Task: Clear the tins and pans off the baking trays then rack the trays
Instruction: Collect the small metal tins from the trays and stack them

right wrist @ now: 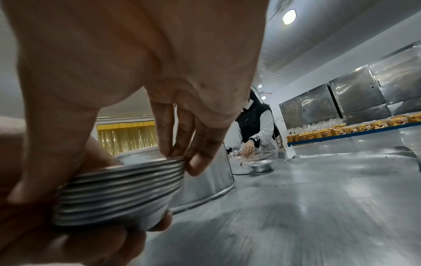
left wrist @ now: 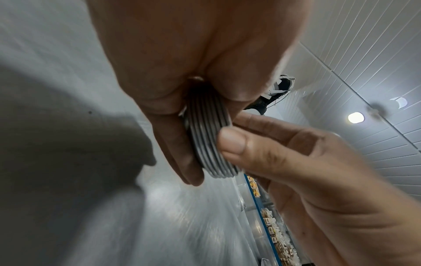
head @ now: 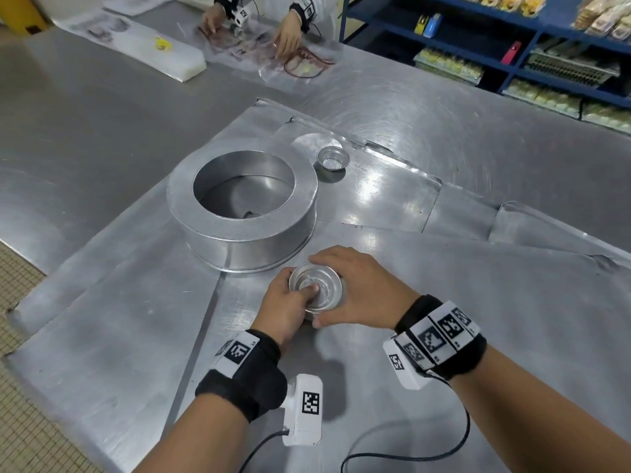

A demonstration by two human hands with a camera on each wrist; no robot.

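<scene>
Clearly both hands hold the nested stack of small round aluminium tins (head: pixel 314 291) just above the baking trays: left hand (head: pixel 285 305) thumb inside, right hand (head: pixel 355 291) pinching the rims. A loose grip could let the slick tins slide apart and scatter. No readable writing, only square coded wrist tags (head: pixel 431 339).

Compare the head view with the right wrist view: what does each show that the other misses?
Head only: the large round aluminium cake pan's open top, and the left hand's thumb pressed inside the top tin. Right wrist only: the ridged rims showing that the stack of small nested aluminium tins holds several. Both: the right hand sharing the grip, and the single small aluminium tin.
</scene>
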